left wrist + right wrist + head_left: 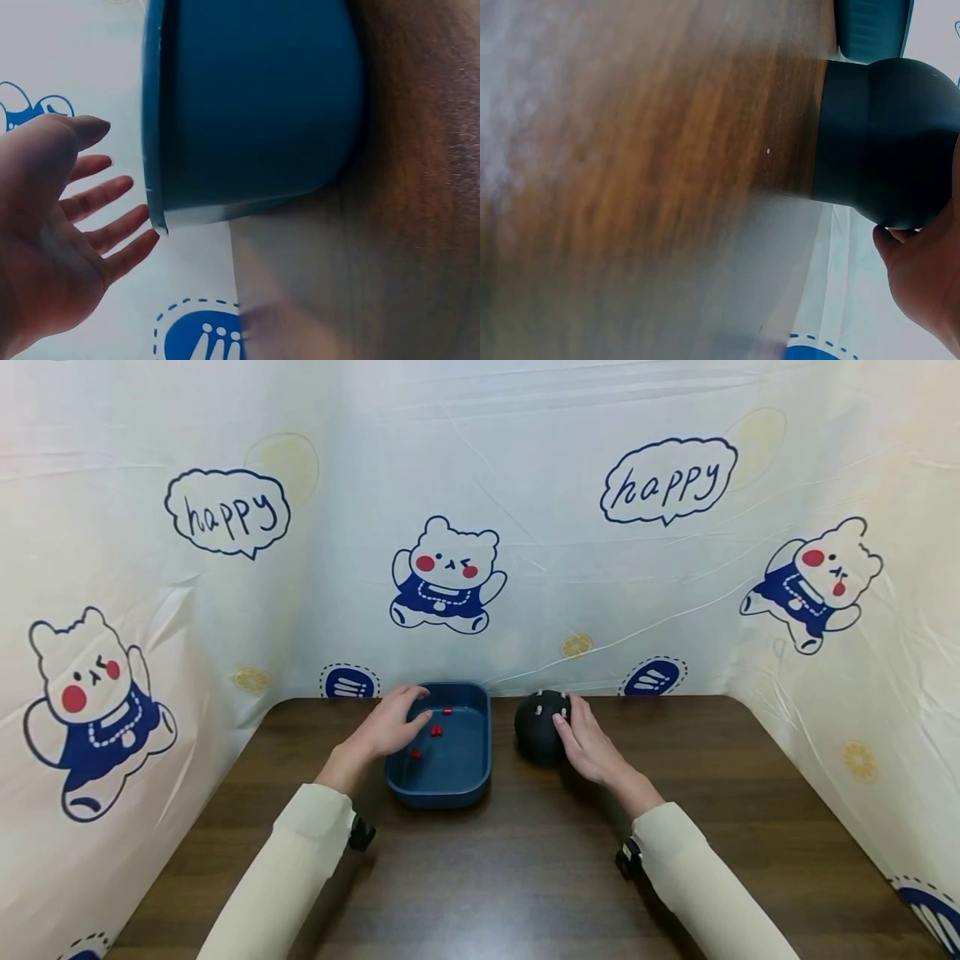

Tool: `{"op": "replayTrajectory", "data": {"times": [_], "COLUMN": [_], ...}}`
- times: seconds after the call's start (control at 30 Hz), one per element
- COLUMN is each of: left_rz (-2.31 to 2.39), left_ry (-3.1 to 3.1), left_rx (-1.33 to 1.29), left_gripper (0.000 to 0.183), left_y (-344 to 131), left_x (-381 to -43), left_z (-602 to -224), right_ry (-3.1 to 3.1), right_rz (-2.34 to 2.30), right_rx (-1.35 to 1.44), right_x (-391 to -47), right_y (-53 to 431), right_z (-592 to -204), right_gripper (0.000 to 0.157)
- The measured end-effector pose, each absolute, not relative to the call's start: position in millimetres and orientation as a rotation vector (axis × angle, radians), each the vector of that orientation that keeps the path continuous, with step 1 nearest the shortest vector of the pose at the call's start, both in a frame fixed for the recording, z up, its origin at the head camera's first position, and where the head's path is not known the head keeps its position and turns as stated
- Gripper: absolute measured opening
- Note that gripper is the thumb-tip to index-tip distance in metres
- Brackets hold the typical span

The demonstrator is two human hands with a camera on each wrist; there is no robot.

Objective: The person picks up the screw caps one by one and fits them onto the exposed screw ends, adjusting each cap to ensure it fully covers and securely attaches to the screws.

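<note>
A blue rectangular bin (480, 785) stands on the table with small red pieces (437, 731) lying inside; their kind is too small to tell. My left hand (390, 724) hovers over its left rim, fingers spread and loosely bent, holding nothing. In the left wrist view, the fingertips appear beside the rim of the bin (255, 97). To the right is a black ball-shaped object (536, 739) on a round base (841, 131), with several small silvery pieces (539, 710) on top. My right hand (588, 739) holds its right side, thumb in front and fingers behind.
The brown wood-grain table (487, 885) ends at a pale printed curtain (540, 610) that hangs behind and along both sides. A narrow gap separates the bin from the black object. Dark wrist cameras (362, 833) sit on both forearms.
</note>
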State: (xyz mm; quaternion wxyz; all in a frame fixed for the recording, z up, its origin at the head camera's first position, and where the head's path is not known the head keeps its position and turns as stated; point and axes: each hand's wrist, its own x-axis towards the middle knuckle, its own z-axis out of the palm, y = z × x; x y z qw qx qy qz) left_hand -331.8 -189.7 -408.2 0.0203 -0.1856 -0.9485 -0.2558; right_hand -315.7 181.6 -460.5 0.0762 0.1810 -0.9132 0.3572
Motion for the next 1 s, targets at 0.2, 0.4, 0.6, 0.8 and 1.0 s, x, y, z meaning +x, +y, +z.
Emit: {"op": "replayTrajectory", "data": {"times": [0.2,0.4,0.6,0.8,1.0], "left_rz": [-0.72,-0.666,-0.673,-0.683,-0.648], "left_ry": [-3.013,-3.043,-3.095,-3.134,-3.149], "left_rx": [-0.582,-0.601,-0.587,-0.572,-0.574], "left_gripper": [0.05,0.047,0.047,0.046,0.043], "left_y": [-182.1,-174.1,-169.3,-166.3,-163.5], "left_x": [-340.7,-350.6,-354.4,-360.9,-372.0], "left_z": [-402.4,-396.6,-392.6,-390.7,-390.4], "right_ry": [-2.739,-2.761,-2.8,-2.812,-2.788], "right_rz": [1.056,1.029,1.0,0.992,1.007], "right_rx": [0.546,0.525,0.503,0.496,0.522], "right_x": [-315.4,-315.4,-314.7,-315.3,-316.8], "right_y": [182.7,184.0,181.5,182.0,182.6], "right_z": [-460.5,-459.0,-457.9,-458.1,-459.0], "right_gripper": [0.069,0.07,0.073,0.074,0.071]}}
